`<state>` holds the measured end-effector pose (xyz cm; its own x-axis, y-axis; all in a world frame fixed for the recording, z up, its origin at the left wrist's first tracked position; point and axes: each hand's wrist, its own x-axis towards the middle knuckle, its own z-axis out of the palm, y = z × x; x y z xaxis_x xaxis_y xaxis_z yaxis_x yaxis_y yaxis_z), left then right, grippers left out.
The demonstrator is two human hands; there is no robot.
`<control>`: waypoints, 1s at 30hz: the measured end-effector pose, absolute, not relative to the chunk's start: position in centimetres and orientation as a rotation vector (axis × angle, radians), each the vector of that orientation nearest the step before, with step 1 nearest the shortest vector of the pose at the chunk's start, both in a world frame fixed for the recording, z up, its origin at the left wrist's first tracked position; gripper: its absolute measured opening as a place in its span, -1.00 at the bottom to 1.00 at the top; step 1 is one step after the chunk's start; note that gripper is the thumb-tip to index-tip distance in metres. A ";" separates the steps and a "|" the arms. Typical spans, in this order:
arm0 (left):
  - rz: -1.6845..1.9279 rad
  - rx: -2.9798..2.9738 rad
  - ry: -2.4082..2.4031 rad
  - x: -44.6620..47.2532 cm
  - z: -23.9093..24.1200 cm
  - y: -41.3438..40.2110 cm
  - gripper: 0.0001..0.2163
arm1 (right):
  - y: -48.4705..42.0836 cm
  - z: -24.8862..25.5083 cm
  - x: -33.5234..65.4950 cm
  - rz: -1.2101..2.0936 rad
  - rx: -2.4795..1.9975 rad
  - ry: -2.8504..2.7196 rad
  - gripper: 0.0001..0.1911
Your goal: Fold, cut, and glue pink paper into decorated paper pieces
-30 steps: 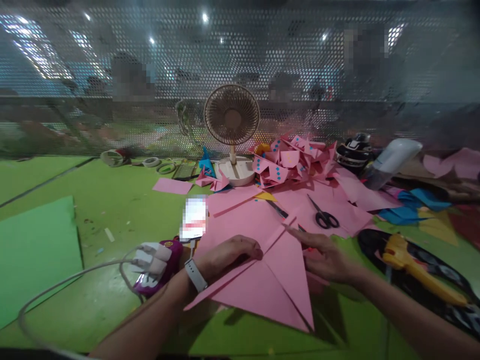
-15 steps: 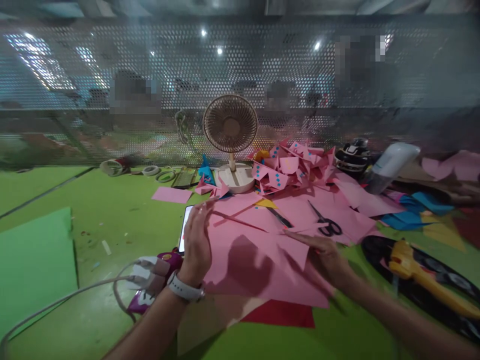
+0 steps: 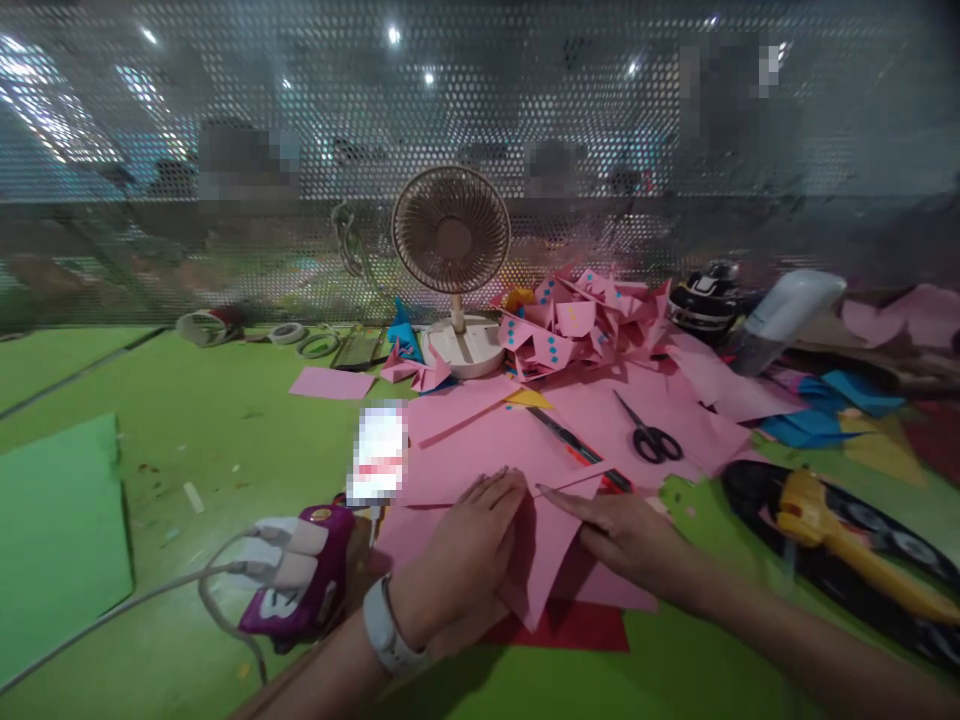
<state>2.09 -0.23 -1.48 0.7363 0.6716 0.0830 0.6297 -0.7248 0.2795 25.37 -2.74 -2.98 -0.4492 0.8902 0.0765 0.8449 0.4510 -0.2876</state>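
Note:
A large pink paper sheet (image 3: 551, 545), partly folded, lies on the green table in front of me. My left hand (image 3: 461, 555), with a white watch on the wrist, presses flat on its left part, fingers stretched out. My right hand (image 3: 626, 535) lies flat on the right part, fingers extended toward the fold. A red sheet (image 3: 570, 630) peeks out from under the pink one.
Black scissors (image 3: 651, 437) and a pen lie on more pink sheets behind. A small fan (image 3: 451, 235) stands by a heap of folded pink papers (image 3: 585, 320). A yellow glue gun (image 3: 840, 545) lies right; a purple charger with cables (image 3: 296, 570) and a phone lie left.
My left hand came down from the raised position onto the paper. The pink sheet has been folded over again, and both hands now press it flat.

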 end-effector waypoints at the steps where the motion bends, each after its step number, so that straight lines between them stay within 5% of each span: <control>1: 0.223 2.722 1.024 2.1 -1.5 -0.2 -0.48 | -2.8 -2.9 25.4 0.318 -1.488 -2.487 -0.37; 13: 0.405 2.634 1.054 2.2 -1.8 -0.7 -0.43 | -4.8 -1.3 24.0 -0.296 -1.094 -2.462 -0.78; 20: 0.597 2.537 1.033 2.3 -1.3 -0.4 -0.64 | -4.1 -1.4 24.8 -0.050 -1.248 -2.242 -0.84; 30: 0.372 2.565 1.188 1.9 0.1 0.2 -0.81 | -3.3 -2.3 24.5 0.522 -1.327 -2.008 -0.82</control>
<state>1.93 0.16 0.15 0.6268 0.7713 0.1105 0.6967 -0.6183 0.3637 24.53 -3.30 -2.31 -0.2621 0.9143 0.3089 0.6484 0.4039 -0.6453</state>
